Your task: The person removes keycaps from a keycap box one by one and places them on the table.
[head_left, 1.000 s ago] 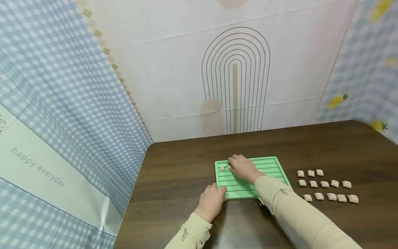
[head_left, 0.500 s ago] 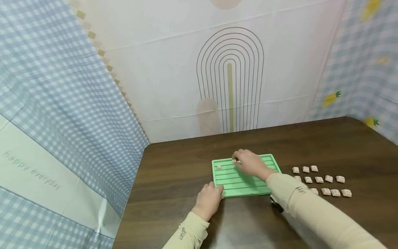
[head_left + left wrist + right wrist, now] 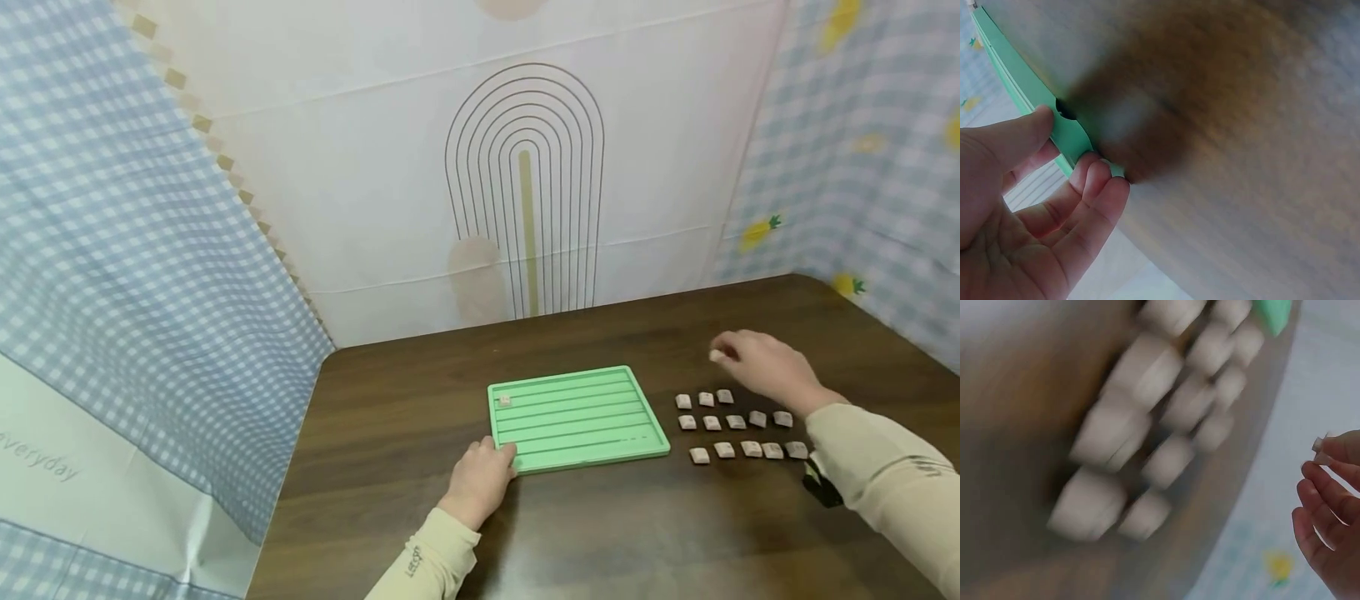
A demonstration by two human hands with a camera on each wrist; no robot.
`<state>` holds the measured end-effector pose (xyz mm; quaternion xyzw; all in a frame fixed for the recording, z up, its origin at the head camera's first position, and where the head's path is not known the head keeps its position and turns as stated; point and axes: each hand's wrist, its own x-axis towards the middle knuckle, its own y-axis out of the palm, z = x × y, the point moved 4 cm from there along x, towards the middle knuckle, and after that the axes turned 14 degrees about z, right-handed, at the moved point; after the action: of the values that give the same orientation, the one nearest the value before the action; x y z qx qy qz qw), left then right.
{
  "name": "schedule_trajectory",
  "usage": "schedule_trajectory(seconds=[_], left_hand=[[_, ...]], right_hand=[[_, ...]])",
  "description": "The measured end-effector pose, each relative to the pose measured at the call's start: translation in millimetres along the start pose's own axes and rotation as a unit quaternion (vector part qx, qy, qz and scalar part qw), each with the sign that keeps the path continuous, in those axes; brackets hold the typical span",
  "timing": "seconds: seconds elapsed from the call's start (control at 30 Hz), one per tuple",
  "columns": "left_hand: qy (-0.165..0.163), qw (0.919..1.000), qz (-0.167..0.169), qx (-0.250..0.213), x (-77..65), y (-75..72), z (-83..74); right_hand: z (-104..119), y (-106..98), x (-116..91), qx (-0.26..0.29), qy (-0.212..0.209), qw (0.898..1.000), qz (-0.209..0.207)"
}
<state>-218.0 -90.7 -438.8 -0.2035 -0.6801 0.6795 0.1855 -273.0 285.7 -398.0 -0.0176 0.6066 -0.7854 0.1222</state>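
A shallow green tray (image 3: 570, 457) with ridged rows lies on the table, a single pale keycap (image 3: 505, 401) in its far left corner. My left hand (image 3: 477, 483) grips the tray's near left corner; the left wrist view has the thumb and curled fingers (image 3: 1107, 199) on the green edge (image 3: 1072, 139). Off to the right, my right hand (image 3: 772, 371) is raised beyond the loose keycaps. Between its thumb and fingertips it pinches a small pale keycap (image 3: 1317, 445), mostly covered by the fingers.
Three rows of loose keycaps (image 3: 736, 422) lie on the dark wooden table (image 3: 600, 533), right of the tray. A white patterned cloth (image 3: 375, 192) hangs behind the table, with blue checked cloth (image 3: 150, 275) at the left.
My right hand has lifted a keycap out of the tray and carried it right, past the loose keycaps. The left hand stays on the tray corner. The head view has turned rightward.
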Motion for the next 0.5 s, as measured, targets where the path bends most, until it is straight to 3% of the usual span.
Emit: schedule_trajectory(seconds=[0.2, 0.5], left_hand=[[-0.001, 0.9999, -0.006, -0.016, -2.3, 2.4, 4.3], [-0.004, 0.9999, -0.004, -0.014, -0.5, 4.3, 5.2]], right_hand=[[-41.0, 20.5, -8.6, -0.019, 0.03, 0.997, 0.062], [-47.7, 35.3, -11.7, -0.015, 0.037, 0.996, 0.082]])
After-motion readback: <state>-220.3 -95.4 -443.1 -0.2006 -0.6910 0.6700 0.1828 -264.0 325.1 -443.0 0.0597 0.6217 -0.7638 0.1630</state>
